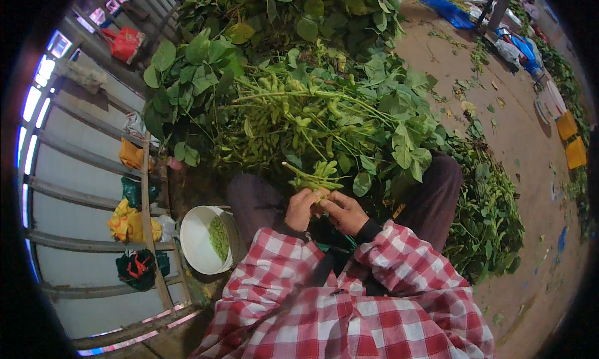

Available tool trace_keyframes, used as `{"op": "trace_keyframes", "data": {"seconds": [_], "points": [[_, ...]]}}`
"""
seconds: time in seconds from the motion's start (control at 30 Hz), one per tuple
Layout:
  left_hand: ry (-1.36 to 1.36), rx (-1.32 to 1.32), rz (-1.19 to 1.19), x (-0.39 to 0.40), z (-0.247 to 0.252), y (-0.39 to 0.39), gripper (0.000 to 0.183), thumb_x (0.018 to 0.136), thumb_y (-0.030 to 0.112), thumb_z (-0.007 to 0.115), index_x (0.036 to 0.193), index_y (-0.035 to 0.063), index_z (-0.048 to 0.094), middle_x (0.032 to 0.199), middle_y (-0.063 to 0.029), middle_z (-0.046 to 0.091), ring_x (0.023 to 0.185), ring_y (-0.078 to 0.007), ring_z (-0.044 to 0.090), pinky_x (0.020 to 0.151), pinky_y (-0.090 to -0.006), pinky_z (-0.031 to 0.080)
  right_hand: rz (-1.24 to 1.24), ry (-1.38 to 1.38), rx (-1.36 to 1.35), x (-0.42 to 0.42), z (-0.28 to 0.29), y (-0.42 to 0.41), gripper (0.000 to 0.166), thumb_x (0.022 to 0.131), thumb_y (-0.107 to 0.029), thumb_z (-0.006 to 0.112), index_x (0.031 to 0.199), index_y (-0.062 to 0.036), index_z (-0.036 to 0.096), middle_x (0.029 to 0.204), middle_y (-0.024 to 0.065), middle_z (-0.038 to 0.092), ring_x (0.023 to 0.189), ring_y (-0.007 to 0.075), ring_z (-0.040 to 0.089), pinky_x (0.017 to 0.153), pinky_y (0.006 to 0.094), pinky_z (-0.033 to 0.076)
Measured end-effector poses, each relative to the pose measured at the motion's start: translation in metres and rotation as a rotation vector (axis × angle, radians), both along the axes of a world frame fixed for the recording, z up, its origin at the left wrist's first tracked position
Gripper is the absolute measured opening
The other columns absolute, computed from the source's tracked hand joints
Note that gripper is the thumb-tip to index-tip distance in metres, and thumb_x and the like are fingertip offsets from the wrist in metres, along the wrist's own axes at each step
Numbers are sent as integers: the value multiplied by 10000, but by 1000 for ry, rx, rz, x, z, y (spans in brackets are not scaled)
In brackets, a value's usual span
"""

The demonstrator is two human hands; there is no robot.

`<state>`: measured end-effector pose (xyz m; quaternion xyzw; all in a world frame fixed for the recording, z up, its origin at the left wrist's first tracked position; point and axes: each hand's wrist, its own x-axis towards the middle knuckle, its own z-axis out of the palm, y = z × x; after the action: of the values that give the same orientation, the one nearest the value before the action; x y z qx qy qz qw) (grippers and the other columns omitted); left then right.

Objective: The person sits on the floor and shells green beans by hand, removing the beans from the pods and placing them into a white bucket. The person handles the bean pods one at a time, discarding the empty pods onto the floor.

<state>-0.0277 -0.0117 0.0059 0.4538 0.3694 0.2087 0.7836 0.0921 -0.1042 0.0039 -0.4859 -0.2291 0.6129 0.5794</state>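
Observation:
My left hand (pixel 300 210) is closed on a short stem with a cluster of green bean pods (pixel 323 171), which stick up above the fingers. Touching it fingertip to fingertip is my right hand (pixel 346 212), its thumb and forefinger pinched at the lower end of the cluster; what lies between them is too small to tell. Just beyond the hands spreads a heap of cut bean plants (pixel 290 111) with leaves, stems and many pods. A white bucket (pixel 196 239) holding a small amount of green beans stands left of my left knee.
Plastic bags, one of them yellow (pixel 128 222), hang on a wooden rack (pixel 147 209) along the left wall. More bean plants (pixel 486 218) lie right of my right knee. Blue sheeting (pixel 447 12), bags and a white tub (pixel 550 101) are at the upper right; a person (pixel 530 7) is far off.

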Motion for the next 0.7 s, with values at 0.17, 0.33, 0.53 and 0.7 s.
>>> {"op": "trace_keyframes", "data": {"seconds": [0.17, 0.33, 0.53, 0.7], "points": [[67, -34, 80, -3, 10, -3, 267, 888, 216, 440, 852, 3, 597, 655, -18, 518, 427, -78, 399, 385, -220, 287, -102, -519, 2, 20, 25, 6, 240, 885, -234, 604, 946, -8, 556, 667, 40, 571, 594, 136, 529, 558, 289, 437], [70, -172, -33, -3, 14, -3, 264, 864, 198, 447, 822, -28, 576, 561, -24, 446, 395, -72, 344, 368, -224, 255, -208, -860, 138, 35, 42, 23, 240, 854, -239, 624, 881, -4, 580, 699, 135, 589, 608, 233, 556, 576, 340, 446], [-89, -253, -264, -18, 7, 5, 187, 838, 163, 537, 849, -14, 598, 623, -25, 481, 390, -70, 317, 381, -231, 240, -250, -832, 182, 41, 23, 16, 240, 843, -244, 612, 853, -4, 593, 706, 196, 578, 633, 296, 572, 611, 380, 453], [-81, -278, -256, -1, 55, 5, 136, 761, 57, 457, 771, -26, 564, 611, -81, 505, 378, -91, 332, 367, -228, 256, -173, -452, 276, 55, 33, -2, 326, 844, -268, 628, 1044, -18, 568, 878, 115, 601, 796, 181, 566, 710, 315, 460]]}}
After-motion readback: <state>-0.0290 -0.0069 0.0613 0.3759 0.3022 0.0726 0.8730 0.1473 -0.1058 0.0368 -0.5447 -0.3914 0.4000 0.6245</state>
